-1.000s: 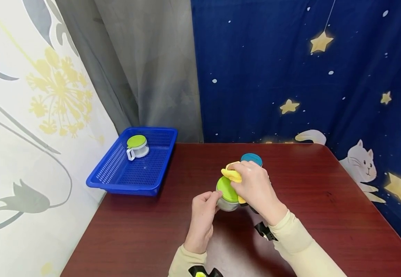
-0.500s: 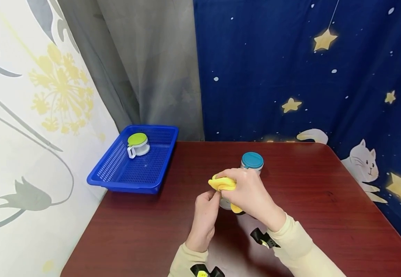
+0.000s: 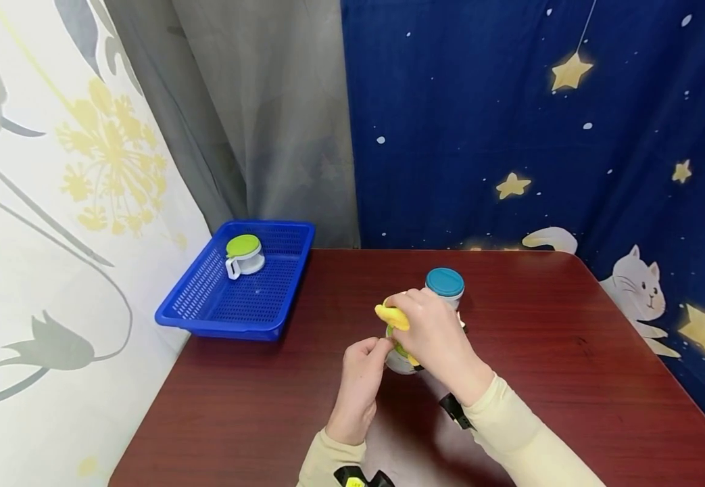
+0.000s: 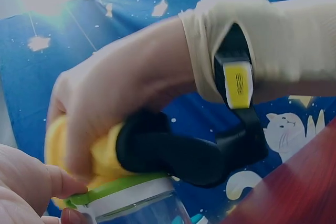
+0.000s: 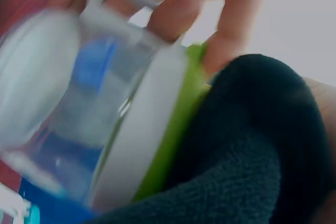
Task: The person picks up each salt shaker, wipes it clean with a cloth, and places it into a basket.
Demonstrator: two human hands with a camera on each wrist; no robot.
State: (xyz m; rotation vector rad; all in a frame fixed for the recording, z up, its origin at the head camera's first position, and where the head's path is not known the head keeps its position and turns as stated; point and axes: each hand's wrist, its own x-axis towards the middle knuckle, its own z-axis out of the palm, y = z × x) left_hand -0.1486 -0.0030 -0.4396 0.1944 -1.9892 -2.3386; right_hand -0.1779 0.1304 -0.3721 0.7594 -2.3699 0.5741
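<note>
A clear jar (image 3: 399, 366) with a white collar, side handle and green lid (image 4: 123, 184) is held above the table, tilted in the right wrist view. My left hand (image 3: 358, 385) grips it by the handle (image 5: 97, 3), its thumb at the lid's edge. Bunched in my right hand (image 3: 437, 338) is a cloth (image 3: 393, 316), yellow on one side and dark on the other. The cloth lies against the green lid and covers much of it. In the right wrist view its dark side (image 5: 236, 156) fills the foreground, and the picture is blurred.
Behind my right hand stands a jar with a blue lid (image 3: 445, 281), partly hidden. A blue basket (image 3: 218, 329) at the table's back left holds a similar green-lidded jar (image 3: 244, 247). Curtains hang behind the brown table (image 3: 255, 406).
My right hand with the cloth has moved left and down over the green lid, then slightly back up, uncovering part of it. My left hand keeps its grip on the jar.
</note>
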